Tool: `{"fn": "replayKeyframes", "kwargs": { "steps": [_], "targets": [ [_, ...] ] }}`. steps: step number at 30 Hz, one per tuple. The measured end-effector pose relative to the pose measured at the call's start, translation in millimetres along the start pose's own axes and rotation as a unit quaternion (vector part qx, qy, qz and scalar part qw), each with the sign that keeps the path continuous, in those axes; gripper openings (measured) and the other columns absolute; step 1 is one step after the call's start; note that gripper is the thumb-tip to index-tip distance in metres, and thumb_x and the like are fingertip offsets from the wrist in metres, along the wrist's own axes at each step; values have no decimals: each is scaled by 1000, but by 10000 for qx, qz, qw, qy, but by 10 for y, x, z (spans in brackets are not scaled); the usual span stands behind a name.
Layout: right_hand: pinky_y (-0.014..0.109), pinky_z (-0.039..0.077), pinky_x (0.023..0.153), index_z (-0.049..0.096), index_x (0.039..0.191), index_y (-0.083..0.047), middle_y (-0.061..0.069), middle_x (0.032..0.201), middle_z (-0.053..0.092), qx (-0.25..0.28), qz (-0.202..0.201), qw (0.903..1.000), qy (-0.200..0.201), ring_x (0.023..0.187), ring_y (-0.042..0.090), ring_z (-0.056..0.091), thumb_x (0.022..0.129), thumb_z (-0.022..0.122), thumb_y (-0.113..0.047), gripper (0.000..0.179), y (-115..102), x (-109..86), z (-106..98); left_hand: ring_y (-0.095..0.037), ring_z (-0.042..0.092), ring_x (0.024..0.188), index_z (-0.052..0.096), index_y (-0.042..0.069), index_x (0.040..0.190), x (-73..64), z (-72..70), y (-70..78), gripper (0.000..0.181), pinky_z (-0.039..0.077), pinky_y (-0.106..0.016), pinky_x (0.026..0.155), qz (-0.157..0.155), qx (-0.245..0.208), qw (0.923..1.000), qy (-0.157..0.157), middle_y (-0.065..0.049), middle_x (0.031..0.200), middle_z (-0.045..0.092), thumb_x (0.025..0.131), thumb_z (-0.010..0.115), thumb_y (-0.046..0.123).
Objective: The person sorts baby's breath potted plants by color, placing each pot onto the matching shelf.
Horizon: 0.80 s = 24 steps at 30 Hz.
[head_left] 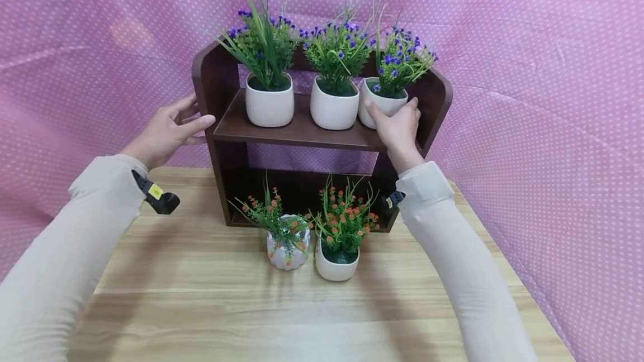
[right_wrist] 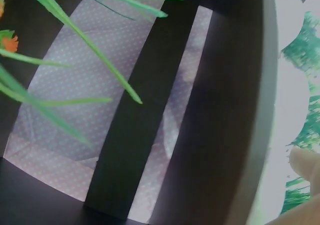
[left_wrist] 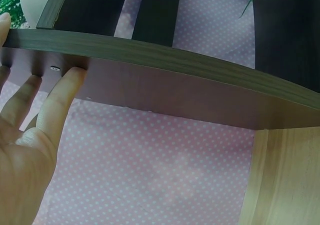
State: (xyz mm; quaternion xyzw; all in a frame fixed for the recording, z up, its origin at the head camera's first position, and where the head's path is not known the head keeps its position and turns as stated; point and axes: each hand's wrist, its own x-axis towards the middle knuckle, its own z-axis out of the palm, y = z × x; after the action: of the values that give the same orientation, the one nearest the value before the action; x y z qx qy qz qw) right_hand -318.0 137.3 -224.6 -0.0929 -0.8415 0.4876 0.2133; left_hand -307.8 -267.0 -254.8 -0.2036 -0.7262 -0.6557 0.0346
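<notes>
A dark brown two-tier wooden shelf (head_left: 302, 137) stands upright, three white pots with purple-flowered artificial plants on its upper board. My right hand (head_left: 399, 127) grips the rightmost potted plant (head_left: 384, 104), thumb at its front and fingers around its right side. The middle potted plant (head_left: 334, 106) is close beside it; the left potted plant (head_left: 270, 104) stands farther apart. My left hand (head_left: 163, 130) touches the shelf's left side, its fairly straight fingers against the outer panel (left_wrist: 165, 87) and thumb by the front edge. Only part of the right hand (right_wrist: 305, 185) shows in the right wrist view.
On the wooden table (head_left: 211, 295), before the lower compartment, stand a ribbed white pot (head_left: 288, 253) and a smooth white pot (head_left: 337, 267), both with orange-flowered plants. Pink dotted cloth (head_left: 543, 99) hangs behind and along the sides. Straps with small black devices circle both wrists.
</notes>
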Motion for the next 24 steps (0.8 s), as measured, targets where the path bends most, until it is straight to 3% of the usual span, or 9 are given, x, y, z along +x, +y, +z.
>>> {"fn": "replayKeyframes", "kwargs": {
  "steps": [6, 13, 20, 24],
  "targets": [
    [35, 19, 119, -1, 154, -5, 18, 158, 12, 13, -388, 9989, -269, 145, 25, 16, 81, 68, -56, 112, -28, -243, -148, -4, 60, 107, 37, 27, 148, -9, 1, 4, 63, 58, -24, 78, 12, -53, 10000, -9, -14, 151, 37, 93, 63, 12],
    [35, 21, 118, 2, 154, -9, 14, 157, 18, 631, -1057, 9907, -584, 145, 24, 18, 83, 70, -46, 105, 41, -635, -309, -3, 60, 107, 38, 28, 148, -8, 1, 6, 62, 57, -23, 78, 12, -33, 10000, -25, -13, 151, 37, 93, 64, 13],
    [41, 18, 119, 7, 154, -12, 9, 157, 21, 594, -1585, 9787, -1158, 145, 17, 16, 86, 71, -38, 97, 307, -927, -404, -4, 61, 105, 37, 26, 148, -22, 10, 15, 63, 57, -22, 77, -30, 1, 10000, 59, -15, 150, 38, 93, 63, 12],
    [44, 19, 119, 10, 154, -13, 7, 157, 22, 504, -1643, 9767, -1282, 145, 17, 17, 86, 72, -35, 95, 507, -1083, -464, -5, 61, 106, 38, 26, 148, -22, 13, 19, 62, 58, -23, 77, -14, -52, 10000, 56, -14, 150, 38, 93, 63, 11]
  ]
}}
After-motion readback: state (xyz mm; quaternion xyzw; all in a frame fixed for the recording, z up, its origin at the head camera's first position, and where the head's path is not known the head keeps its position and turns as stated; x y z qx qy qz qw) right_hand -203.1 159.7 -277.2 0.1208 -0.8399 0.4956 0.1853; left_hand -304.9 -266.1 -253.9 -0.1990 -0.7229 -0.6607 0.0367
